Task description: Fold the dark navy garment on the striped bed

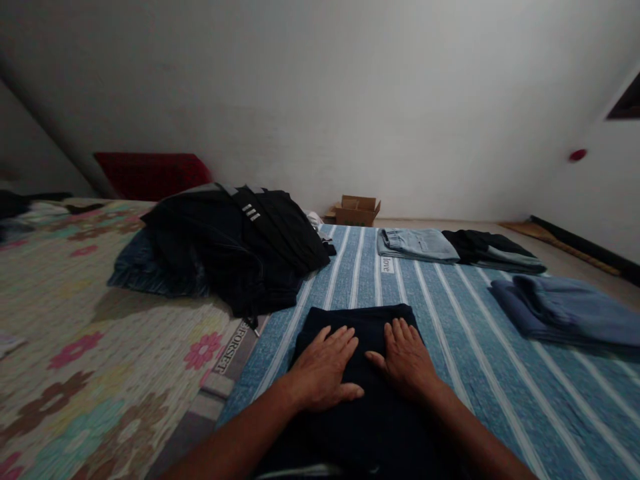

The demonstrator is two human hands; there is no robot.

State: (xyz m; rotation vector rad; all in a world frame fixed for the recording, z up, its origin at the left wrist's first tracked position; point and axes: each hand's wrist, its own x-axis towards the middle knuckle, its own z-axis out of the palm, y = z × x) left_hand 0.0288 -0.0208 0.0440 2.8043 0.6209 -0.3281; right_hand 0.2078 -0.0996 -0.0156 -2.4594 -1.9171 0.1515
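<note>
Both hands lie flat, palms down and fingers spread, gripping nothing, on a dark navy garment that sits folded into a neat rectangle on the blue striped sheet. The left hand presses its left half and the right hand its right half, thumbs nearly meeting over the middle; the far edge of the cloth lies just beyond the fingertips. Judging by its tidy shape, this piece looks close to finished, with only smoothing under way. Ahead and to the right of the fingers, three pieces already lie folded: light blue jeans, a black garment beside them, and a blue-grey garment nearer the right edge. Ahead and to the left, well apart from the fingers, a rumpled heap of dark clothes is not yet folded, so a good share seems left.
</note>
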